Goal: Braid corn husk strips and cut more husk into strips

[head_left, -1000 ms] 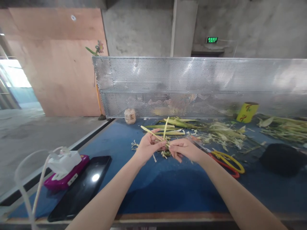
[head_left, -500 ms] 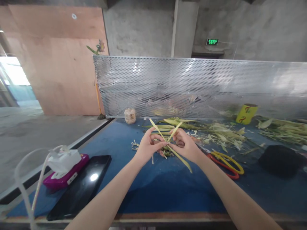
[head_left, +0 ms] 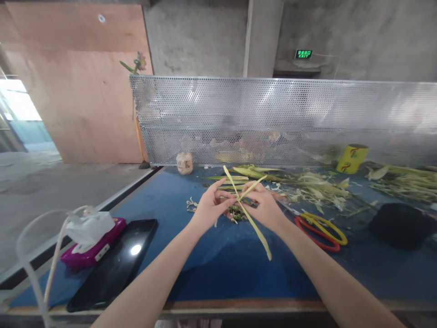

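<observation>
Head view: both hands meet above the middle of the blue tabletop (head_left: 211, 269), just above a small clump of trimmings (head_left: 235, 213). The left hand (head_left: 209, 210) has its fingers curled and pinches pale leaf strips (head_left: 246, 213) between thumb and fingertips. The right hand (head_left: 262, 205) is closed on the same strips from the other side, its fingers touching the left hand's. One long strip slants from above the hands down toward the near edge, its lower end hanging free over the tabletop; a shorter strip crosses it at the grip and points up to the right.

Behind the hands lies a heap of green stalks and husks (head_left: 307, 187). To the right, scissors (head_left: 321, 228) with red and yellow handles lie flat, and farther right a dark bundle (head_left: 399, 225). A yellow roll (head_left: 351, 159) stands by the perforated metal screen (head_left: 273, 118), and a small jar (head_left: 185, 163) stands at its left end. At the near left are a phone (head_left: 116, 264) and a magenta tissue pack (head_left: 92, 239).
</observation>
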A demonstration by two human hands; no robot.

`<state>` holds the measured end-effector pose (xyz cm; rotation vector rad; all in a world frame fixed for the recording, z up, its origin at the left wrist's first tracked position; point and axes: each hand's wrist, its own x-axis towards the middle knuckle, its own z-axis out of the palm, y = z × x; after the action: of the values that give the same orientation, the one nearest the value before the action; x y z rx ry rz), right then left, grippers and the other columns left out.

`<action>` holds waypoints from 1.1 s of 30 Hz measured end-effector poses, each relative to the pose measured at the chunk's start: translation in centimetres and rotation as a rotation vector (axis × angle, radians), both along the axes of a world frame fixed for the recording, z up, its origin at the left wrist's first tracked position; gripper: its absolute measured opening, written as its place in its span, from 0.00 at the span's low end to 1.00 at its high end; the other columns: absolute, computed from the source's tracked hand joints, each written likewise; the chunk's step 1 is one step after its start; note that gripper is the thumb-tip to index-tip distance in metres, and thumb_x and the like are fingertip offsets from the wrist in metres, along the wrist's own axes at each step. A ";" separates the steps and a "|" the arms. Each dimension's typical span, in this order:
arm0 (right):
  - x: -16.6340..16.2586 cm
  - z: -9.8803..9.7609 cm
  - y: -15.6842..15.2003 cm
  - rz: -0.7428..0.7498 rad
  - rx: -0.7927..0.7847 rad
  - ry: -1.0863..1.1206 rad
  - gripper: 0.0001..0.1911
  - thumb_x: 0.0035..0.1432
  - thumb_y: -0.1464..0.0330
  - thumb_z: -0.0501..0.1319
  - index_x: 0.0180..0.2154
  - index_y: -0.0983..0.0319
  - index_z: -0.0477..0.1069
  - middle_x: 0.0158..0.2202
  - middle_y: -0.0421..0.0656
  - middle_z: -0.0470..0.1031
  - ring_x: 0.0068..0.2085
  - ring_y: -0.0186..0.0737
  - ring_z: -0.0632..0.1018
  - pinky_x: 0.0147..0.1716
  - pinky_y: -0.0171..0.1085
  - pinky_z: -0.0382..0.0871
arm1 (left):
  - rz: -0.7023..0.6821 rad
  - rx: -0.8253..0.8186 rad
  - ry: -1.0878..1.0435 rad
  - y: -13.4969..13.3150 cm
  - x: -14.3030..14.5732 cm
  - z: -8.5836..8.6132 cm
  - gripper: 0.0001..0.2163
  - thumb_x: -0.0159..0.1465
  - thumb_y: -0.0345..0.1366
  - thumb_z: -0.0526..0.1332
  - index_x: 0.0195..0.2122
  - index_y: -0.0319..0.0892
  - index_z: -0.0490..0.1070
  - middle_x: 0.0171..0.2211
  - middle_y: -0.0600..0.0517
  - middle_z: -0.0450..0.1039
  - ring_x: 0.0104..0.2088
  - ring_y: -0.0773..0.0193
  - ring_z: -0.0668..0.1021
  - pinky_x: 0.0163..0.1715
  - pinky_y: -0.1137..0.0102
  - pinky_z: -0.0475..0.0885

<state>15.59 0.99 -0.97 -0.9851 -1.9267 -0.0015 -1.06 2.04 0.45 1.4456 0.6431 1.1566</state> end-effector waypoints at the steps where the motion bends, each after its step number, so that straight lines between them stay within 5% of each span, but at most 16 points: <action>1: 0.0 -0.1 0.0 0.003 -0.008 -0.010 0.09 0.51 0.67 0.60 0.36 0.59 0.74 0.39 0.47 0.67 0.42 0.42 0.70 0.41 0.41 0.67 | 0.000 0.015 0.015 0.0 0.0 -0.1 0.33 0.51 0.31 0.64 0.56 0.37 0.51 0.27 0.53 0.71 0.22 0.68 0.74 0.17 0.73 0.71; 11: 0.0 0.0 0.1 0.070 0.062 -0.027 0.08 0.51 0.64 0.61 0.35 0.56 0.76 0.34 0.44 0.76 0.39 0.43 0.73 0.43 0.44 0.63 | 0.043 0.040 0.065 0.1 0.0 -0.3 0.37 0.49 0.32 0.65 0.57 0.33 0.48 0.20 0.57 0.71 0.15 0.73 0.68 0.16 0.75 0.66; 27: -0.6 0.2 -0.3 0.134 -0.196 0.343 0.10 0.48 0.60 0.62 0.28 0.59 0.75 0.31 0.44 0.75 0.33 0.40 0.72 0.34 0.38 0.65 | -0.055 -0.211 -0.186 -0.8 0.4 -0.2 0.37 0.46 0.30 0.68 0.55 0.31 0.51 0.16 0.60 0.68 0.22 0.70 0.73 0.33 0.68 0.72; 33: -0.2 0.2 -0.1 0.183 -0.407 0.364 0.13 0.51 0.59 0.59 0.29 0.61 0.73 0.29 0.42 0.73 0.33 0.39 0.71 0.32 0.36 0.64 | 0.104 -0.081 -0.088 -0.5 0.4 -0.6 0.40 0.48 0.32 0.67 0.58 0.35 0.46 0.23 0.56 0.73 0.27 0.68 0.75 0.31 0.71 0.70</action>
<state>15.40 0.91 -0.80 -0.9842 -1.6984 0.6538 -0.62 1.57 -0.18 1.2985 0.7025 1.2539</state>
